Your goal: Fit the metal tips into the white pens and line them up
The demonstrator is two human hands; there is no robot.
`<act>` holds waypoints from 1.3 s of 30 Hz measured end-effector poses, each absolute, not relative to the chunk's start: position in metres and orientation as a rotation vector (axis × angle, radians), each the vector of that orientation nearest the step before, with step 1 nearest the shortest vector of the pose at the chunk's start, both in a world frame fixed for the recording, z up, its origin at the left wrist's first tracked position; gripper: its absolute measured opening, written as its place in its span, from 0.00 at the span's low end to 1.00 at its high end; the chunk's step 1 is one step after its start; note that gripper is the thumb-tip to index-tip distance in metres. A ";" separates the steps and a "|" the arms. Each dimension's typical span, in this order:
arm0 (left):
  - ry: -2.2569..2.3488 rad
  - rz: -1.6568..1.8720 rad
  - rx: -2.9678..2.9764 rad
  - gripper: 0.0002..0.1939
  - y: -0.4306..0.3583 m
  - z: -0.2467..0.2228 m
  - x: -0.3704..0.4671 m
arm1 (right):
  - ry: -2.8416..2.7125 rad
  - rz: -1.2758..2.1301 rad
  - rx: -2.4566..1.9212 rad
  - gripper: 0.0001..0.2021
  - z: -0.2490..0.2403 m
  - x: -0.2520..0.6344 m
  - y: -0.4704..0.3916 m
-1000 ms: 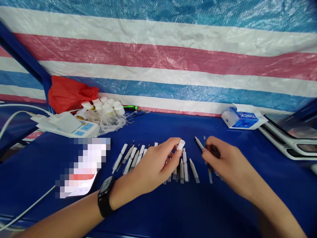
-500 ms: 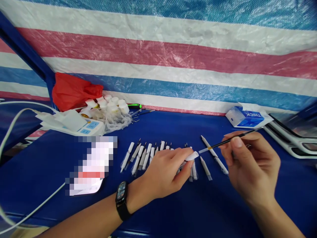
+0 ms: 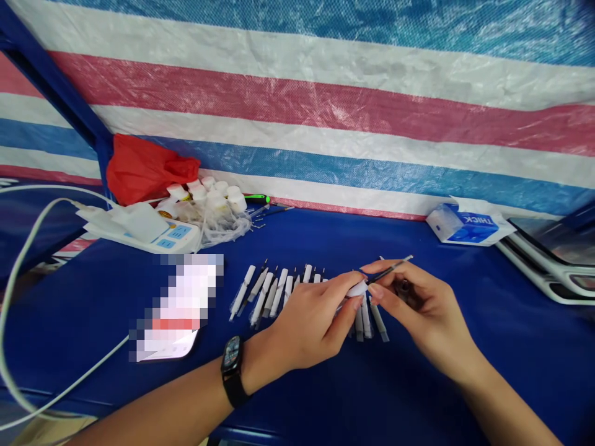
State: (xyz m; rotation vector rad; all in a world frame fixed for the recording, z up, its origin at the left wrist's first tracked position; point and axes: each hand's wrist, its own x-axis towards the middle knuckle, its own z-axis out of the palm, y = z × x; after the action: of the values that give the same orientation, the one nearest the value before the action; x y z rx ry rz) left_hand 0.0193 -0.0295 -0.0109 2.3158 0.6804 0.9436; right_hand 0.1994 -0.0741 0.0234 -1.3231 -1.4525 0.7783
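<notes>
My left hand (image 3: 313, 319), a black watch on its wrist, pinches a short white pen barrel (image 3: 357, 289) between thumb and index finger. My right hand (image 3: 421, 303) grips a thin black pen refill (image 3: 394, 266), which slants up to the right. One end of the refill meets the mouth of the barrel; how far it goes in is hidden by the fingers. Below and left of my hands lies a row of white and grey pen pieces (image 3: 279, 292), several with dark tips and clear wrapping. Part of the row is covered by my left hand.
A phone (image 3: 179, 316) with a blurred screen lies left of the row. Behind it are a power strip (image 3: 174, 238) with white cables, bagged white-capped items (image 3: 218, 201) and a red bag (image 3: 144, 170). At back right stand a blue-white box (image 3: 469, 224) and a white-edged device (image 3: 539, 266).
My right hand has moved left, bringing the refill from just outside the barrel to its mouth. My left hand keeps its pinch on the barrel. The view has shifted slightly.
</notes>
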 end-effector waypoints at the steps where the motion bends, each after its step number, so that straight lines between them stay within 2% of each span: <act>1: 0.684 0.961 2.311 0.13 -0.029 -0.011 0.019 | -1.450 0.793 -1.344 0.10 0.022 0.200 -0.074; 5: 0.731 0.970 2.268 0.12 -0.028 -0.008 0.017 | -1.351 0.817 -1.310 0.18 0.017 0.203 -0.071; 10: 0.872 0.946 2.249 0.12 -0.028 0.002 0.013 | -1.197 0.798 -1.229 0.15 0.016 0.213 -0.062; 14: 0.883 1.001 2.283 0.17 -0.024 0.004 0.012 | -1.068 0.961 -1.141 0.21 0.024 0.217 -0.056; 19: 0.831 1.068 2.424 0.18 -0.018 -0.002 0.013 | -0.938 0.998 -1.113 0.22 0.029 0.222 -0.055; 30: 0.785 1.063 2.514 0.16 -0.021 -0.006 0.013 | -0.898 0.837 -0.991 0.25 0.031 0.202 -0.050; 36: 0.925 1.047 2.439 0.13 -0.014 -0.002 0.017 | -0.922 0.836 -0.878 0.27 0.043 0.187 -0.031; 39: 0.985 1.000 2.591 0.14 -0.004 0.005 0.022 | -0.851 0.821 -0.835 0.27 0.038 0.186 -0.024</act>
State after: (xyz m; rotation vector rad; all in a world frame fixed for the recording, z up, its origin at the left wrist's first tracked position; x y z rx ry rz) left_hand 0.0223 -0.0038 0.0052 2.5914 0.9854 0.9996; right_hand 0.1861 -0.0238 0.0384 -0.8352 -0.8506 0.8208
